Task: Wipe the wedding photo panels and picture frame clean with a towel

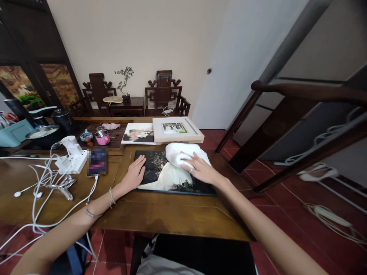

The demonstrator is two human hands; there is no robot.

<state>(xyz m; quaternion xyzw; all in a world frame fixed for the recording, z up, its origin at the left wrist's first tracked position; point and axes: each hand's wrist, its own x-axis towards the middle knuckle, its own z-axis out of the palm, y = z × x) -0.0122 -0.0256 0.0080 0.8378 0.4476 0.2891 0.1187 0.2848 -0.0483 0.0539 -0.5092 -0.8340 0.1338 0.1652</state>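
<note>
A dark photo panel (155,168) showing a white dress lies flat on the wooden table (160,214) in front of me. My left hand (136,172) rests on the panel's left edge, fingers stretched out and holding nothing. Over at the panel's upper right, my right hand (197,168) grips a bunched white cloth (183,151) that lies against the picture. The cloth and hand hide the panel's upper right part.
Behind the panel lie a framed picture (177,130) and a smaller photo panel (137,133). To the left are a phone (97,162), a white power strip (76,160) with tangled cables, and a pink cup (102,138). A wooden chair (275,126) stands at the right.
</note>
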